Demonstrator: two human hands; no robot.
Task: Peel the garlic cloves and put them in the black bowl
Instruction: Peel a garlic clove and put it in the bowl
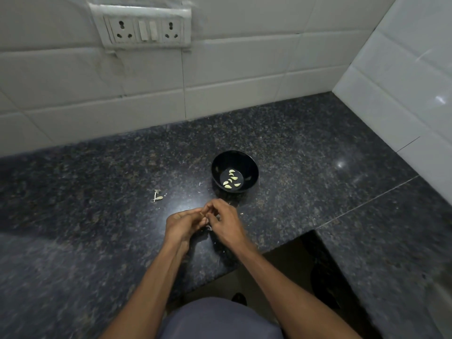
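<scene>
Both hands meet low over the counter (318, 152), just short of the black bowl (253, 167). My left hand (182, 225) and right hand (226, 222) have fingers curled in toward each other, pinching something small between them. I judge it's a garlic clove being peeled, but it's hidden by the fingers. Peeled cloves (231, 179) already lie in the bowl bottom, several. To do this well: hold the clove steady with the left, strip skin with right fingertips, keep it over the counter so the skin doesn't drop in the bowl. Then a short reach forward-right to drop it. Skin scraps (157, 196) lie left of the bowl, well apart. Socket plate (144, 26) on the tiled wall. Nothing blocks the path.
</scene>
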